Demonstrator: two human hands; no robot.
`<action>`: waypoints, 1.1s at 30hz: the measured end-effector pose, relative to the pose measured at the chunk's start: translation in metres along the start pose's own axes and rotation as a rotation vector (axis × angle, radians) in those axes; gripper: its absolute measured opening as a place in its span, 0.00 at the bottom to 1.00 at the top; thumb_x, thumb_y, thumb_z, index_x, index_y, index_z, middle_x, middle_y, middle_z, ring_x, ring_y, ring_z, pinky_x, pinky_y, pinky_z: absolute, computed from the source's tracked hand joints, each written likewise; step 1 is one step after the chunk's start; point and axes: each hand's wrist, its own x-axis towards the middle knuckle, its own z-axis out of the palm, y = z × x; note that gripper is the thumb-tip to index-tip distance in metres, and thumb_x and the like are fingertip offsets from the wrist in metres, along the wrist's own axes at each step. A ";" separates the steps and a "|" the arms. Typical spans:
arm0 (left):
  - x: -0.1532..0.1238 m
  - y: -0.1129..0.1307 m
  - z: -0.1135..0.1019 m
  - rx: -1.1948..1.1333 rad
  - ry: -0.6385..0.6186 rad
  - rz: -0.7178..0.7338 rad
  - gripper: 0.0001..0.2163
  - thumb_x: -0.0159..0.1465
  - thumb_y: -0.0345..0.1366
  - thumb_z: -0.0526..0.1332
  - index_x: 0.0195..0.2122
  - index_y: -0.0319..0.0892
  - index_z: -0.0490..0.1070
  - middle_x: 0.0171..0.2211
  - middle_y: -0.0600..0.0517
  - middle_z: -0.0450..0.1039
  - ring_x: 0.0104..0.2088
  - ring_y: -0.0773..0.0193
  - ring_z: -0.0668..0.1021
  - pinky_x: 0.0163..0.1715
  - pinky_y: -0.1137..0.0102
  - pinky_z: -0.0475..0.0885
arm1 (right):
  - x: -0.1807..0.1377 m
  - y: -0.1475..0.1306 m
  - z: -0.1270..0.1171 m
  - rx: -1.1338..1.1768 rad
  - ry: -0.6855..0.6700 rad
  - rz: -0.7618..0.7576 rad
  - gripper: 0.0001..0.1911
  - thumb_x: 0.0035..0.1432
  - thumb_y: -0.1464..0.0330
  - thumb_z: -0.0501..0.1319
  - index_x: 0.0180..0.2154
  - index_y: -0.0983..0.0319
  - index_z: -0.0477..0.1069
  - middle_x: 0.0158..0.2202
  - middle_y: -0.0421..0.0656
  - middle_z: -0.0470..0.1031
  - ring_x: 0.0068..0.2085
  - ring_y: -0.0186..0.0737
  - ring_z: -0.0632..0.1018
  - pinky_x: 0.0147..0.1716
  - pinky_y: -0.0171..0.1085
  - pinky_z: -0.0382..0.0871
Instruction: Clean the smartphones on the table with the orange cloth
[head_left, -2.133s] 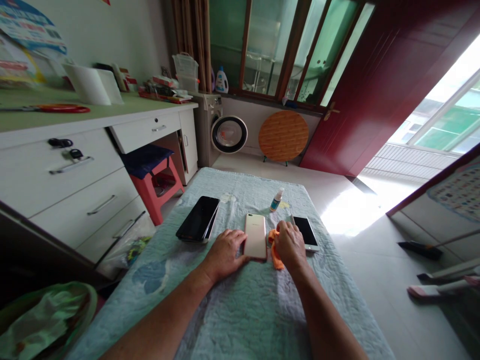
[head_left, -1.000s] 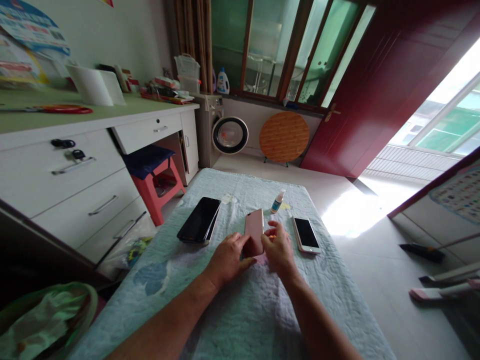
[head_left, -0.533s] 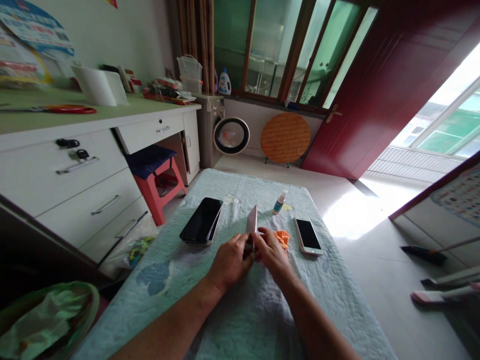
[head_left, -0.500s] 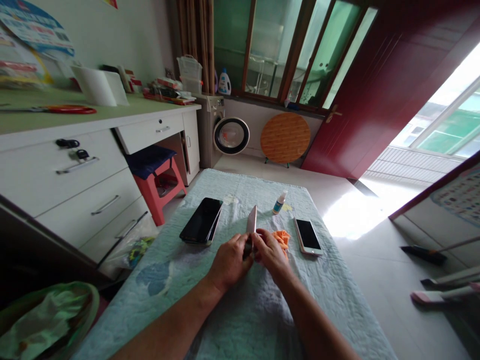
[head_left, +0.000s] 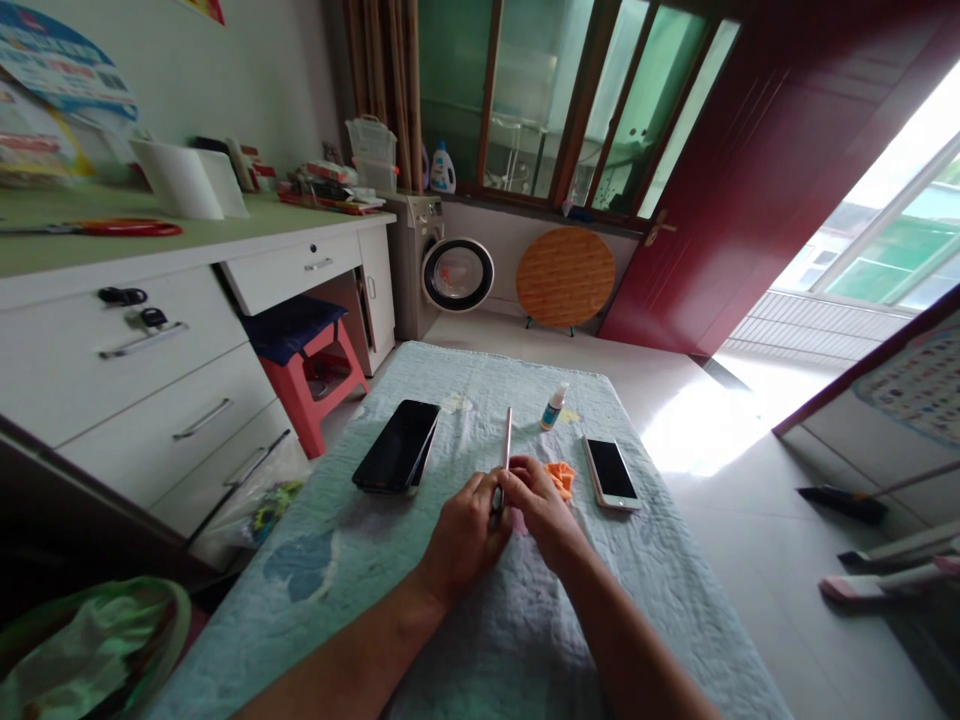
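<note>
At the centre of the frame, the edge-on phone shows a smooth, faintly shiny rim above the matt, quilted cloth cover, beside a crumpled, soft-looking orange cloth. Glossy, glass-like black faces the stacked phones left of centre and the white-framed phone at right; the spray bottle looks like smooth plastic. Behind, the round tabletop has wood grain, and the red door, upper right, a smooth sheen.

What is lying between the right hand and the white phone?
The head view shows an orange cloth between the right hand and the white phone.
</note>
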 end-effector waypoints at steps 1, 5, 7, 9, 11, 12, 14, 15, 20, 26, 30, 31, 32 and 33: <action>0.000 0.000 0.000 -0.005 0.007 0.013 0.13 0.64 0.31 0.53 0.49 0.41 0.63 0.39 0.49 0.70 0.39 0.60 0.76 0.39 0.66 0.73 | 0.001 0.001 -0.001 0.047 0.012 -0.003 0.21 0.48 0.55 0.65 0.40 0.60 0.65 0.39 0.43 0.72 0.39 0.39 0.75 0.38 0.37 0.69; 0.000 0.004 0.001 -0.034 0.021 0.081 0.14 0.63 0.29 0.53 0.50 0.42 0.62 0.41 0.49 0.70 0.40 0.61 0.75 0.42 0.66 0.73 | 0.002 0.003 -0.004 0.215 0.038 -0.028 0.30 0.42 0.60 0.69 0.46 0.58 0.61 0.43 0.44 0.69 0.42 0.41 0.75 0.37 0.38 0.72; 0.000 0.006 0.001 -0.065 0.020 0.104 0.15 0.63 0.28 0.53 0.51 0.42 0.62 0.42 0.48 0.70 0.41 0.62 0.75 0.43 0.67 0.73 | 0.001 0.001 -0.005 0.266 0.018 -0.038 0.31 0.42 0.62 0.69 0.48 0.57 0.60 0.44 0.43 0.67 0.40 0.41 0.74 0.35 0.38 0.72; 0.000 0.008 0.002 -0.098 0.002 0.108 0.16 0.63 0.28 0.53 0.53 0.43 0.61 0.44 0.48 0.69 0.41 0.62 0.75 0.42 0.68 0.73 | 0.000 -0.003 -0.005 0.288 -0.003 -0.048 0.30 0.43 0.63 0.67 0.48 0.56 0.59 0.44 0.42 0.66 0.39 0.40 0.74 0.33 0.38 0.72; -0.001 0.008 0.004 -0.112 -0.037 0.106 0.18 0.63 0.28 0.53 0.54 0.44 0.60 0.45 0.48 0.69 0.39 0.64 0.75 0.41 0.68 0.73 | 0.001 -0.008 -0.009 0.258 0.016 -0.059 0.30 0.43 0.66 0.64 0.49 0.55 0.58 0.43 0.41 0.65 0.38 0.38 0.73 0.32 0.36 0.71; -0.002 0.008 0.004 -0.108 -0.061 0.108 0.19 0.63 0.28 0.54 0.55 0.44 0.60 0.44 0.49 0.70 0.38 0.64 0.76 0.41 0.67 0.73 | 0.001 -0.011 -0.012 0.212 0.045 -0.060 0.30 0.42 0.67 0.64 0.49 0.55 0.58 0.42 0.41 0.65 0.38 0.38 0.73 0.32 0.36 0.71; -0.004 0.006 0.006 -0.079 -0.104 0.135 0.20 0.63 0.28 0.54 0.57 0.44 0.59 0.42 0.49 0.70 0.37 0.63 0.76 0.40 0.66 0.74 | 0.003 -0.016 -0.023 0.050 0.128 -0.058 0.32 0.40 0.68 0.62 0.49 0.56 0.58 0.41 0.40 0.65 0.37 0.38 0.72 0.34 0.36 0.70; -0.004 0.004 0.006 -0.065 -0.114 0.146 0.21 0.63 0.29 0.54 0.58 0.44 0.59 0.42 0.49 0.70 0.37 0.63 0.76 0.40 0.66 0.74 | 0.004 -0.018 -0.030 -0.065 0.170 -0.059 0.32 0.39 0.68 0.62 0.50 0.56 0.58 0.41 0.40 0.65 0.38 0.39 0.71 0.35 0.37 0.69; -0.002 -0.004 0.002 -0.030 -0.093 0.139 0.19 0.64 0.31 0.53 0.57 0.43 0.61 0.44 0.47 0.72 0.37 0.63 0.76 0.42 0.65 0.74 | 0.009 -0.027 -0.075 -0.721 0.408 -0.089 0.33 0.40 0.63 0.62 0.52 0.58 0.61 0.46 0.45 0.62 0.49 0.49 0.67 0.50 0.46 0.63; 0.000 -0.010 -0.001 -0.017 -0.046 0.134 0.19 0.63 0.28 0.53 0.55 0.43 0.64 0.42 0.48 0.73 0.35 0.64 0.76 0.40 0.67 0.74 | 0.015 -0.030 -0.111 -1.182 0.646 0.094 0.36 0.42 0.61 0.61 0.55 0.62 0.61 0.49 0.53 0.62 0.52 0.57 0.66 0.51 0.49 0.60; 0.000 -0.011 -0.002 -0.014 -0.037 0.140 0.18 0.63 0.27 0.53 0.55 0.43 0.64 0.41 0.49 0.73 0.34 0.65 0.76 0.39 0.68 0.74 | 0.018 -0.025 -0.123 -1.241 0.639 0.221 0.36 0.44 0.59 0.61 0.56 0.61 0.60 0.50 0.55 0.63 0.52 0.59 0.67 0.48 0.50 0.61; 0.000 -0.011 -0.002 -0.014 -0.034 0.141 0.18 0.63 0.27 0.53 0.54 0.43 0.64 0.40 0.49 0.73 0.34 0.65 0.76 0.39 0.68 0.74 | 0.018 -0.024 -0.125 -1.247 0.622 0.239 0.36 0.44 0.59 0.61 0.56 0.61 0.60 0.50 0.55 0.63 0.52 0.59 0.67 0.48 0.50 0.61; 0.000 -0.011 -0.002 -0.014 -0.030 0.141 0.18 0.63 0.28 0.53 0.54 0.43 0.65 0.40 0.49 0.74 0.33 0.65 0.76 0.38 0.68 0.74 | 0.019 -0.022 -0.127 -1.250 0.606 0.254 0.36 0.44 0.59 0.60 0.56 0.61 0.60 0.50 0.55 0.63 0.52 0.59 0.67 0.48 0.50 0.61; 0.001 -0.012 -0.003 -0.014 -0.025 0.139 0.18 0.63 0.28 0.53 0.54 0.43 0.65 0.40 0.49 0.74 0.33 0.65 0.76 0.38 0.68 0.74 | 0.020 -0.021 -0.128 -1.252 0.593 0.268 0.36 0.44 0.59 0.60 0.56 0.61 0.60 0.51 0.55 0.63 0.53 0.59 0.67 0.48 0.49 0.61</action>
